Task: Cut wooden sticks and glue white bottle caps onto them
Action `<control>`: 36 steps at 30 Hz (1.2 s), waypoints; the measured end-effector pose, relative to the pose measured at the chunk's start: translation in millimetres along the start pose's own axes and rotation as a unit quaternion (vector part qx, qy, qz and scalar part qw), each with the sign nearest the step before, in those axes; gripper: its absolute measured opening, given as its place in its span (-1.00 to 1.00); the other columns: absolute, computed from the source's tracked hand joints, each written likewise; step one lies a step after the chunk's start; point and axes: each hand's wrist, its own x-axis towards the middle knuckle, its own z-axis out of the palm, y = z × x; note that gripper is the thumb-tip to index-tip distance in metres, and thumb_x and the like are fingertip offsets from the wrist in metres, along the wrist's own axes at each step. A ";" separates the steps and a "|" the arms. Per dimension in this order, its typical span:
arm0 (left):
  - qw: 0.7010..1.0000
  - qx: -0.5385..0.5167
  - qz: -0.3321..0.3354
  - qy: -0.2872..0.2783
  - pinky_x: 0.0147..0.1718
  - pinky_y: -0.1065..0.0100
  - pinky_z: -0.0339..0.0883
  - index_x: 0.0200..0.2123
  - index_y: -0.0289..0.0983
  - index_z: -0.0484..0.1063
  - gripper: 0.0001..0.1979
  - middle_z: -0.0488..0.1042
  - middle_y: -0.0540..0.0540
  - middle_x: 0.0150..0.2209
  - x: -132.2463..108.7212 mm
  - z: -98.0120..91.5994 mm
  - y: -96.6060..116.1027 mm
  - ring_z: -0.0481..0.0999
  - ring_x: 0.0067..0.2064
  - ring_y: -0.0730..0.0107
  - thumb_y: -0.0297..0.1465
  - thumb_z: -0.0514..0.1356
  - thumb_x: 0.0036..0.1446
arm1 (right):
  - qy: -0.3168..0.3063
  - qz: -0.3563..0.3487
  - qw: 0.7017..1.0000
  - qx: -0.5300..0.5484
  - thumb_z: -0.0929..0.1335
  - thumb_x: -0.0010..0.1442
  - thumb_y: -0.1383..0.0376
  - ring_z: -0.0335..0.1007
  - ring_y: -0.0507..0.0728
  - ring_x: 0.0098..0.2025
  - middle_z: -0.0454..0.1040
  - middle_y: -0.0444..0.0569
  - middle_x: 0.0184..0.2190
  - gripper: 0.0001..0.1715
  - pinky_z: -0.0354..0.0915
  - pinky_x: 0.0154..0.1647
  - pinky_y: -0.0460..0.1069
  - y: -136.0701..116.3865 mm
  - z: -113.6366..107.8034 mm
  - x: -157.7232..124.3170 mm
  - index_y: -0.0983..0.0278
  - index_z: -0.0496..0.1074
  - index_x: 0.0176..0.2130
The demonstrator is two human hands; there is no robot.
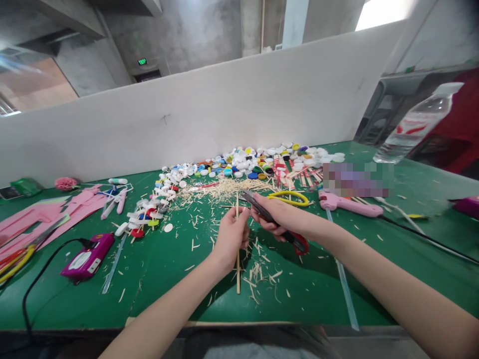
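Smooth green tabletop (168,291) runs up to a tall white partition board (224,109) beyond the fingers. L hand (232,232) has fingers curled tight on a thin pale wooden stick (238,271), ends poking out past & below the fist. R hand (275,214), just beside, has fingers wrapped round a black & red craft knife (265,210), blade end near the stick's far part; can't tell if touching. Pale curly wood shavings (256,274) lie scattered below the fingers, twd the table edge. Multicoloured plastic bottle caps (243,162) piled well beyond both hands. Yellow-looped scissors handle (305,199) just past R fingers; pink plastic glue gun (352,204) w/ black cable farther right of them; purple plastic box (90,262) well left of L fingers.
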 end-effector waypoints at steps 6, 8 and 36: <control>1.000 -0.022 0.001 0.002 -0.76 0.59 -0.27 -0.42 -0.23 0.16 -0.66 -0.07 0.22 -0.67 1.6 -1.2 -1.7 -0.10 -0.71 0.70 -0.13 0.21 0.02 | -0.002 -0.007 1.000 0.007 0.03 0.17 -0.24 -0.17 -0.08 -0.71 0.02 -0.30 -0.69 -0.36 0.12 -0.72 -0.13 2.7 -2.4 0.6 0.22 0.21 -0.42; 0.999 -0.032 0.000 0.004 -0.76 0.59 -0.28 -0.40 -0.23 0.18 -0.68 -0.07 0.21 -0.67 2.0 -1.1 -1.5 -0.11 -0.71 0.69 -0.13 0.19 0.06 | -0.002 -0.013 1.000 0.007 0.03 0.17 -0.24 -0.17 -0.08 -0.71 0.02 -0.30 -0.69 -0.35 0.13 -0.72 -0.13 4.0 -3.4 1.0 0.22 0.21 -0.42; 0.998 -0.017 -0.009 0.058 -0.73 0.58 -0.25 -0.17 -0.19 0.24 -0.76 -0.05 0.21 -0.66 7.2 -7.7 -5.1 -0.08 -0.70 0.68 -0.33 0.15 0.08 | 0.072 -0.047 0.995 0.042 0.06 0.19 -0.21 -0.14 -0.08 -0.73 0.04 -0.28 -0.70 -0.40 0.05 -0.77 -0.13 -0.3 -12.8 1.2 0.22 0.20 -0.44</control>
